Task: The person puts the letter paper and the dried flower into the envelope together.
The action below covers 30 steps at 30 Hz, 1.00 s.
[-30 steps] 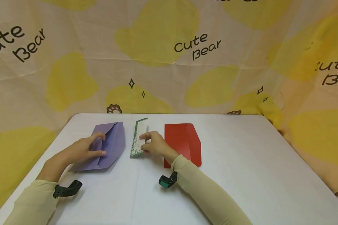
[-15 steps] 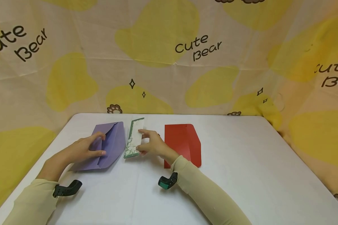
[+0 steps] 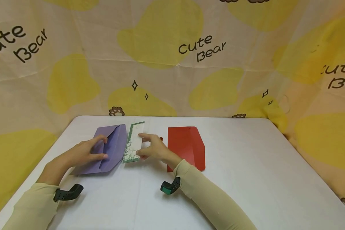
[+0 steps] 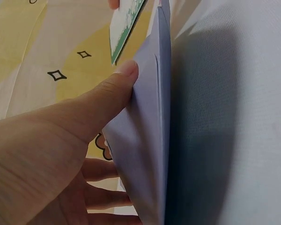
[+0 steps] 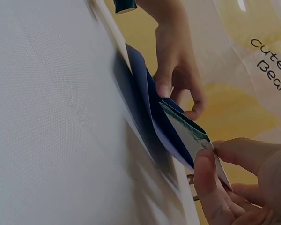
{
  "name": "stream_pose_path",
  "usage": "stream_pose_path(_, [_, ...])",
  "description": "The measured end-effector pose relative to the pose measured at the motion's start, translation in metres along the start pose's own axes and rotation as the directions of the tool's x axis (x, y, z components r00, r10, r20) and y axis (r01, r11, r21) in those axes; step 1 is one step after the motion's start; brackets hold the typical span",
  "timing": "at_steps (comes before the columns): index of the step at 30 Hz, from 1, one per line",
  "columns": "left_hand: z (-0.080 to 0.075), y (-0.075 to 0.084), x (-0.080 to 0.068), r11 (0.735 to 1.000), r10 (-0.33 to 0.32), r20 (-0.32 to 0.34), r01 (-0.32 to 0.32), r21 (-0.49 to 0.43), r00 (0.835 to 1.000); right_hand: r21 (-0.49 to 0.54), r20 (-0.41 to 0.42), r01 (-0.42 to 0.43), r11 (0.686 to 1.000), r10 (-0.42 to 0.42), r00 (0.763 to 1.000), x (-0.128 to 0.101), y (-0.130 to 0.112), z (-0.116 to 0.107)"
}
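On the table point(image 3: 247, 179) three paper things lay in a row near its far edge: one envelope point(image 3: 115, 147) at the left, a card point(image 3: 133, 143) just beside it in the middle, and a second envelope point(image 3: 187, 145) at the right, apart from the card; behind the table hung a printed cloth point(image 3: 172, 57). The left hand point(image 3: 84, 153) rested on the left envelope, thumb under its raised flap; the right hand point(image 3: 155, 149) lay between the card and the second envelope, pinching the card's right edge, its forearm crossing that envelope's near corner.
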<state>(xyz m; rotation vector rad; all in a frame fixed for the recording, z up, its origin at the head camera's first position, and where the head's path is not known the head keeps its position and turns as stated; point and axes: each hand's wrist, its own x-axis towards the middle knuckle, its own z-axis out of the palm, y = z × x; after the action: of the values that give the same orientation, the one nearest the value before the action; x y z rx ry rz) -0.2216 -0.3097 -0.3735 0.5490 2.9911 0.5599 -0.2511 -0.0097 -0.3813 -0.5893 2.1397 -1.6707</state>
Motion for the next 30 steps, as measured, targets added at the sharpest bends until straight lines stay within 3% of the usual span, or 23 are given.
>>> stream_pose_path(15, [0.001, -0.003, 0.001, 1.000, 0.006, -0.007, -0.006, -0.002, 1.000, -0.004, 0.024, 0.010, 1.000, -0.010, 1.000, 0.006, 0.002, 0.019])
stream_pose_path(30, [0.000, -0.001, 0.001, 1.000, -0.025, 0.019, 0.025, -0.017, 1.000, -0.123, 0.036, -0.001, 0.992, 0.005, 0.999, 0.019, -0.009, 0.030])
